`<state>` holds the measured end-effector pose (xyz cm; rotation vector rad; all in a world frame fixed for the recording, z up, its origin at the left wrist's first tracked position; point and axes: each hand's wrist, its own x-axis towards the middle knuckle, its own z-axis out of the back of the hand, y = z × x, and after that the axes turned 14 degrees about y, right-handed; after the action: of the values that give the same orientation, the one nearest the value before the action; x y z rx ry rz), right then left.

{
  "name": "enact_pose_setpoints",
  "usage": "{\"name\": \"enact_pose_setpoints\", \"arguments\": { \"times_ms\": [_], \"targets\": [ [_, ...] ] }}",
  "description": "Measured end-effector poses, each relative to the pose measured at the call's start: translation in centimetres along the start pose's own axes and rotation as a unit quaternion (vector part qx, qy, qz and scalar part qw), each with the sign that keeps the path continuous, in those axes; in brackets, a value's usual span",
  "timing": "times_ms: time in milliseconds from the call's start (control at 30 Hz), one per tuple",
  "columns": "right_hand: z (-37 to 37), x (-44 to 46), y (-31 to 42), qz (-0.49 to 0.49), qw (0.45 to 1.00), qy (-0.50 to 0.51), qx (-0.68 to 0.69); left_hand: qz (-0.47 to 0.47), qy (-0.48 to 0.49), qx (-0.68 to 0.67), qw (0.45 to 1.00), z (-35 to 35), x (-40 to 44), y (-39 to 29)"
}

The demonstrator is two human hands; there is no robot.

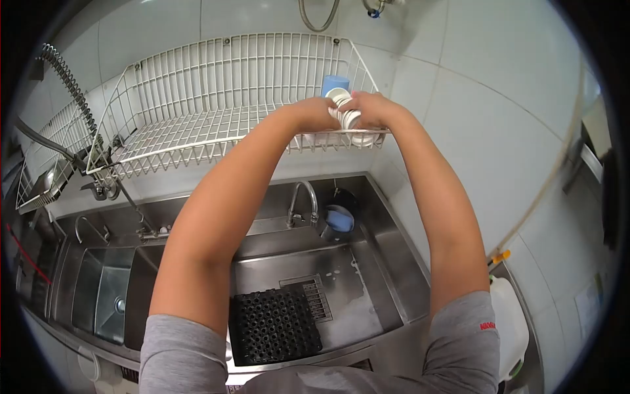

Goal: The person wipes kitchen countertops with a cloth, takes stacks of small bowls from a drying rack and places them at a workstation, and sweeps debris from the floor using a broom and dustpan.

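Observation:
Both my arms reach up to the right end of a white wire rack [226,136] on the wall. Between my hands is a tilted stack of small white round dishes [350,119]. My left hand [315,113] is closed against the stack's left side, slightly blurred. On the other side, my right hand [371,109] grips it with curled fingers. Just behind the stack stands a blue cup [335,83]. More white dishes [363,139] show through the wires under my hands, partly hidden.
Below the rack is a steel sink unit [387,289] with a curved faucet [304,197]. A black perforated mat [275,326] lies in it. A dark container with a blue thing inside [339,220] sits in the back corner. A spring hose [72,92] hangs left; a white jug [508,322] stands right.

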<state>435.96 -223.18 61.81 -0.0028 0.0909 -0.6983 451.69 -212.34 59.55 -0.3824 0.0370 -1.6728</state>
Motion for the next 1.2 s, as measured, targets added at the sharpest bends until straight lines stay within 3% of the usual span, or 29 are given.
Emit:
{"name": "enact_pose_setpoints", "arguments": {
  "times_ms": [67,100,167,367,400,567,633,700,733,800,833,900,1000,1033,1133,1167,1200],
  "targets": [
    [-0.3,0.4,-0.4,0.045,0.999,0.01,-0.002,0.075,0.175,-0.204,0.96,-0.7,2.7,1.4],
    [-0.4,0.3,-0.6,0.079,0.997,0.017,-0.006,0.087,0.181,-0.202,0.959,-0.8,2.9,1.5],
    [-0.3,0.5,-1.5,0.108,0.993,0.041,0.007,0.107,0.188,-0.044,0.975,-0.4,3.0,1.6],
    [-2.0,0.9,-2.4,0.21,0.969,-0.134,-0.004,0.122,0.16,0.05,0.978,-0.4,3.0,-0.6],
    [-2.0,0.7,-2.6,0.149,0.983,-0.105,0.03,0.138,0.153,0.033,0.978,-0.8,2.9,0.1],
    [-1.1,0.7,-2.3,0.121,0.992,-0.023,0.017,0.146,0.178,0.025,0.973,-1.1,3.4,1.2],
    [-1.4,1.4,-3.3,0.191,0.98,-0.056,0.015,0.152,0.149,0.028,0.977,-1.4,3.3,1.5],
    [-1.6,1.1,-3.6,0.205,0.975,-0.081,0.033,0.147,0.051,0.025,0.988,-1.3,3.1,1.5],
    [-1.9,1.0,-3.8,0.221,0.969,-0.103,0.053,0.146,0.053,0.024,0.988,-1.1,2.9,1.6],
    [-2.4,1.1,-4.1,0.231,0.959,-0.141,0.081,0.12,-0.074,-0.102,0.985,-0.1,2.3,2.0],
    [-2.6,1.2,-4.2,0.244,0.947,-0.18,0.108,0.12,-0.072,-0.102,0.985,0.1,1.9,2.2],
    [-2.8,1.2,-4.2,0.24,0.938,-0.219,0.119,0.051,-0.213,-0.315,0.923,0.8,0.4,1.3],
    [-2.8,2.0,-4.5,0.234,0.859,-0.278,0.361,-0.101,-0.263,-0.49,0.825,0.4,-3.7,-0.7],
    [-2.8,2.2,-4.8,0.234,0.86,-0.275,0.362,-0.143,-0.265,-0.53,0.793,-0.4,-5.6,-1.7],
    [-2.6,0.8,-4.1,0.306,0.68,-0.32,0.584,-0.141,-0.254,-0.716,0.634,-4.7,-10.9,-4.9],
    [-2.8,-0.1,-4.0,0.304,0.682,-0.315,0.586,-0.119,-0.231,-0.778,0.572,-6.3,-12.7,-5.8],
    [-3.3,-0.9,-4.3,0.333,0.629,-0.322,0.624,-0.107,-0.18,-0.817,0.537,-8.2,-14.4,-6.2]
  ]
}}
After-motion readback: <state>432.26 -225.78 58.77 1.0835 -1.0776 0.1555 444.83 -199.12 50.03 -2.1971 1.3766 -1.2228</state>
